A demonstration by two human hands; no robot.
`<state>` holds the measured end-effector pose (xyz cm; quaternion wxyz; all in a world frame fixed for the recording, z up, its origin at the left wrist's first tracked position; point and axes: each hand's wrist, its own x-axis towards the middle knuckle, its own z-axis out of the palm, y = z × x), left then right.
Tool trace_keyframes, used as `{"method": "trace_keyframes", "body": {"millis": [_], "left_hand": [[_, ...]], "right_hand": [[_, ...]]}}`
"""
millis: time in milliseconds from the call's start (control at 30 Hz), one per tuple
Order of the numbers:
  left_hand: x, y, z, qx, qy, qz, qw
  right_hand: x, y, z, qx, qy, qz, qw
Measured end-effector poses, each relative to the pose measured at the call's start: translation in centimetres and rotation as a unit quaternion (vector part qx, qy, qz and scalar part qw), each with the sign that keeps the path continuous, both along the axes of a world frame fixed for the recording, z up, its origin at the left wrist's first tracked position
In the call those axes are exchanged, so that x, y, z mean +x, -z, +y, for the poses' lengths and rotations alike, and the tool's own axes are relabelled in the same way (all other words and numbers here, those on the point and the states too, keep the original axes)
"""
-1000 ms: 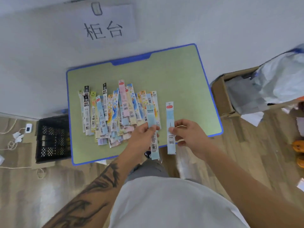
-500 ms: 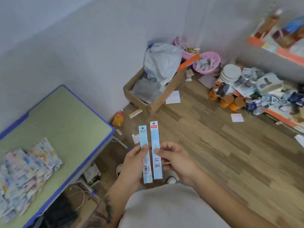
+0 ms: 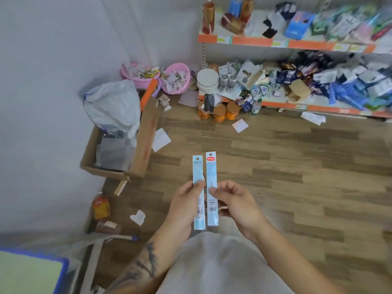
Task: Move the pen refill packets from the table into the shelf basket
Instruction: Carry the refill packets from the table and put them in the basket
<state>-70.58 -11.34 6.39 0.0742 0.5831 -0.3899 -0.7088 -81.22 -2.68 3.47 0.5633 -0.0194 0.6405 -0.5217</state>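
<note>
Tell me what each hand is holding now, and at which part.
The left hand pinches one pale blue refill packet near its middle. The right hand pinches the red-labelled packet, also near its middle.

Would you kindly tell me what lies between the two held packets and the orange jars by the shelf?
In the head view, only bare wood floor separates the packets from the orange jars.

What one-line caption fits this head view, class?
Each hand, left hand and right hand, pinches one pale-blue refill packet upright, facing stocked shelves.
</note>
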Motion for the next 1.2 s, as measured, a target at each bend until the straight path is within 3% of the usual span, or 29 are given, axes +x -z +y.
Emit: {"method": "trace_keyframes", "body": {"millis": [300, 533, 933, 1200], "left_hand": [[-14.7, 1.3, -12.4, 0.015, 0.104, 0.027, 0.994], [-23.8, -0.2, -22.8, -0.028, 0.157, 0.052, 0.986], [-36.4, -0.6, -27.1, -0.009, 0.215, 0.094, 0.972], [-47.5, -4.0, -29.9, -0.047, 0.201, 0.199, 0.958]], "right_hand": [[-13.1, -1.0, -9.6, 0.035, 0.081, 0.060, 0.994], [-21.7, -3.9, -18.6, 0.024, 0.118, 0.140, 0.983], [-31.8, -6.0, -22.3, 0.017, 0.212, 0.191, 0.958], [-43.2, -8.7, -26.1, -0.066, 0.219, 0.238, 0.944]]}}
